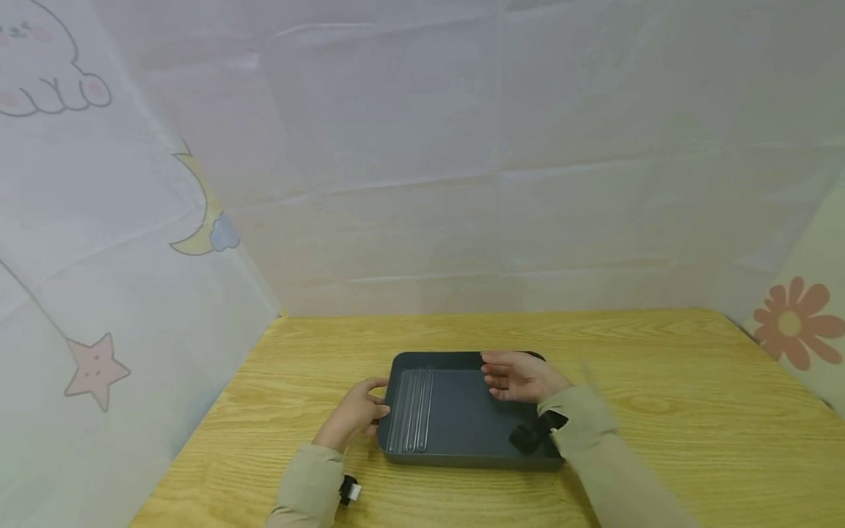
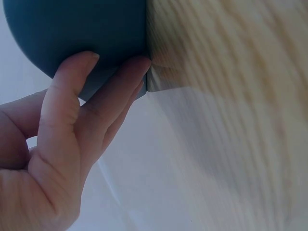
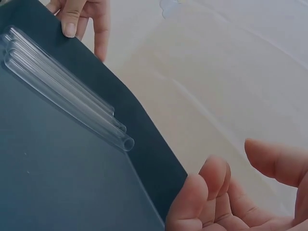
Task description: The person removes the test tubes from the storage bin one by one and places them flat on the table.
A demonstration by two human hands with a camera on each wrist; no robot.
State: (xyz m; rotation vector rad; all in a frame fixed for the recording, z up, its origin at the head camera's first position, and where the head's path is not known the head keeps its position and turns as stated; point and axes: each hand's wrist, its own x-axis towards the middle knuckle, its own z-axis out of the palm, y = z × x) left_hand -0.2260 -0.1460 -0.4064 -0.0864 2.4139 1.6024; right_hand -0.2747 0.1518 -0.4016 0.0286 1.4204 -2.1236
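A dark grey tray (image 1: 465,422) lies on the wooden table (image 1: 660,411). Three clear glass tubes (image 1: 412,408) lie side by side along its left inner wall, seen close in the right wrist view as tubes (image 3: 67,96) on the tray (image 3: 57,183). My left hand (image 1: 356,412) rests against the tray's left side. Its straight fingers (image 2: 91,101) touch the outer wall of the tray (image 2: 72,29), and its fingertips (image 3: 72,21) show at the rim. My right hand (image 1: 521,375) hovers over the tray's far right part, fingers (image 3: 211,192) relaxed and holding nothing.
White cloth walls (image 1: 422,183) with printed moon, star and flower shapes close in the table at the back and both sides. Bare wood lies to the tray's left, right and behind it. A black strap (image 1: 535,433) sits on my right wrist.
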